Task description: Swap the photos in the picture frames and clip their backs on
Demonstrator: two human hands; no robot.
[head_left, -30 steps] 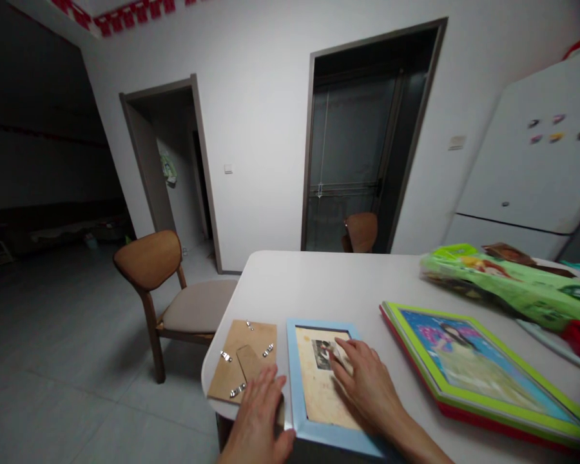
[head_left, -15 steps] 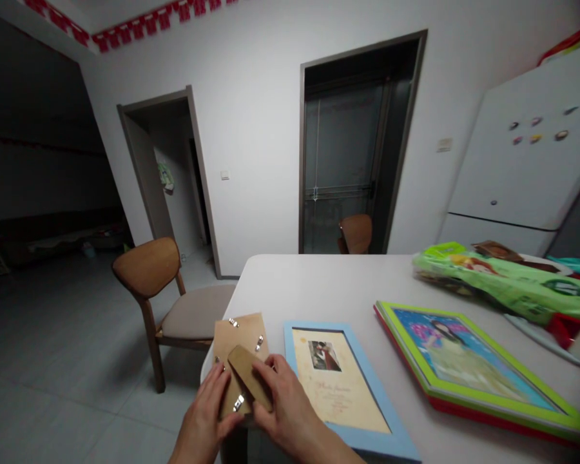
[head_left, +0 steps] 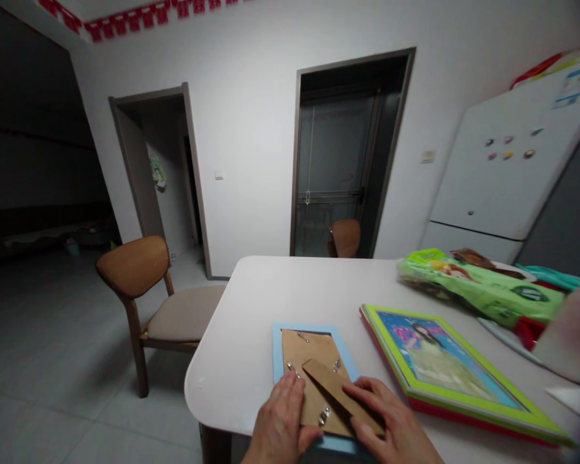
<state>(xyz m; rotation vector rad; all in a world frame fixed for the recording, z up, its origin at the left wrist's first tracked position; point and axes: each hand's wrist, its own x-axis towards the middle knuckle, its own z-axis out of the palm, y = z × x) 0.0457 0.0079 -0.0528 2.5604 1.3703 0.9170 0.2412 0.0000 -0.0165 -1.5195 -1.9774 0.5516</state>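
A brown cardboard backing board (head_left: 309, 361) lies on the back of a light blue picture frame (head_left: 279, 348), covering the frame's opening. Its hinged easel strut (head_left: 338, 393) lies folded out across it, and small metal clips (head_left: 323, 416) stand on the board. My left hand (head_left: 283, 419) grips the board's lower left part. My right hand (head_left: 384, 419) holds the strut's lower end and the board's right side. The frame's lower part is hidden under both hands.
The white table (head_left: 236, 348) has a rounded corner near my left hand. To the right lie a green-framed picture (head_left: 464, 403) and a green plastic package (head_left: 483, 290). A wooden chair (head_left: 135, 267) stands left of the table, with a white fridge (head_left: 493, 167) at the back right.
The backing board has moved from above the table's left edge onto the blue frame, covering the photo and mount. Both hands moved right with it, and the view has shifted slightly.
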